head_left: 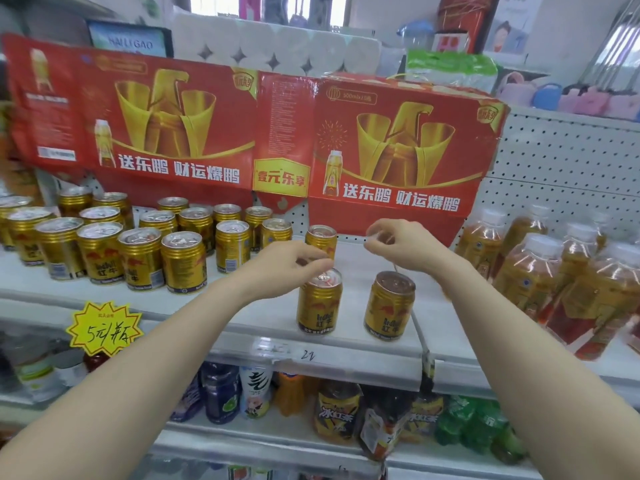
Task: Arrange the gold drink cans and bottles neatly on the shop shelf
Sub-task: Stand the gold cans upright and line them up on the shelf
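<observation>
Above the left hand (292, 263), a red carton (401, 150) reads "送东鹏 财运爆鹏". The gold can (320, 306) below that hand says "RedBull 红牛".

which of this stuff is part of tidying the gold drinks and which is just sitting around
Part of the job: gold can cluster; front-left can; front-right can; can behind them; gold bottles.

Just sitting around: red cardboard display; yellow price tag; toilet rolls; lower-shelf drinks.
</observation>
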Demonstrator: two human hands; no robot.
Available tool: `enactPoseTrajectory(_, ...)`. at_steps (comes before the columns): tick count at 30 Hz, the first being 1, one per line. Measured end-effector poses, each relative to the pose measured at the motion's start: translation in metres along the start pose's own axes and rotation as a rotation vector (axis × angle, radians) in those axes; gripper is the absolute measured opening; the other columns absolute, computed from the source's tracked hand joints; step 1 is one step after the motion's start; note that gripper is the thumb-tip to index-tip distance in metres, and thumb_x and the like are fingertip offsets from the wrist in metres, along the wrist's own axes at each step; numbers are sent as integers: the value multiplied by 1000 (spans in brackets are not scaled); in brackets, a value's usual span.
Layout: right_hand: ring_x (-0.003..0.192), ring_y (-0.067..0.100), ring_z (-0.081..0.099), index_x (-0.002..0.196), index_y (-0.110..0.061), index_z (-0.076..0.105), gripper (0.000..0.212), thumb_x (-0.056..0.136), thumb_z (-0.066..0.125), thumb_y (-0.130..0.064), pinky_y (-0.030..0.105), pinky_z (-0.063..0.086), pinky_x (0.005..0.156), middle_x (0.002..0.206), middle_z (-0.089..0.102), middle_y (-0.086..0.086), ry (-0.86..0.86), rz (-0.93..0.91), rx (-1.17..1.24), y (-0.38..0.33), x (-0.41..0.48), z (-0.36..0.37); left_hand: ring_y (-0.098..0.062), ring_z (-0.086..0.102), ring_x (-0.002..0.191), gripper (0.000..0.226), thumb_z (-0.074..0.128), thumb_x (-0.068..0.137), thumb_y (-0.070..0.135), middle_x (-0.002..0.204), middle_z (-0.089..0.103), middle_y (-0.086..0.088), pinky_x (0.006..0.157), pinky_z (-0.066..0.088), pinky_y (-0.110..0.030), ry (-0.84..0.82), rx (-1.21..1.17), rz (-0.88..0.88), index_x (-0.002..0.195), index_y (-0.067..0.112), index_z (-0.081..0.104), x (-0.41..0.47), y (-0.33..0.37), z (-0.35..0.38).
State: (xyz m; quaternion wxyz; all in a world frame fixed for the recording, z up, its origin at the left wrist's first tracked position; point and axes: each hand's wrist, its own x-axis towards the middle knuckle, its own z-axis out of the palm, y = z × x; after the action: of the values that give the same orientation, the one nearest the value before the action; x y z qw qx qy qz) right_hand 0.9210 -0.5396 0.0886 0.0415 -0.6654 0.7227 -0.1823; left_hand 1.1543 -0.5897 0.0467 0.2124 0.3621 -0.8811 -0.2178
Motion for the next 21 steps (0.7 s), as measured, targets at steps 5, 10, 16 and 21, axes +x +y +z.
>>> enactPoseTrajectory(5,117,21,57,138,-19,53,48,96,60,-41,34,48,95,131,61,3,-94,-158,-108,-20,66,10,-18,48,127,39,51,100,34,138,55,0,103,41,-35,244,255,-88,135,19,59,32,-34,-21)
enactPoseTrajectory(10,131,25,48,150,-19,39,62,96,58,-42,34,42,102,149,48,4,-273,-219,-178,-36,109,33,-24,46,130,44,55,99,29,142,51,-4,106,38,-38,275,386,-149,141,16,51,62,-57,-28)
enactPoseTrajectory(16,128,26,49,150,-21,40,62,95,59,-42,36,44,98,149,48,5,-330,-201,-170,-26,114,37,-32,48,125,46,53,98,37,139,51,-13,103,43,-43,134,500,-247,135,9,52,89,-68,-19)
enactPoseTrajectory(21,115,23,55,143,-23,47,57,91,64,-40,34,49,89,139,55,2,-329,-99,-144,2,92,22,-34,56,108,35,51,98,36,123,57,-14,89,50,-45,129,526,-264,122,11,57,95,-66,-14)
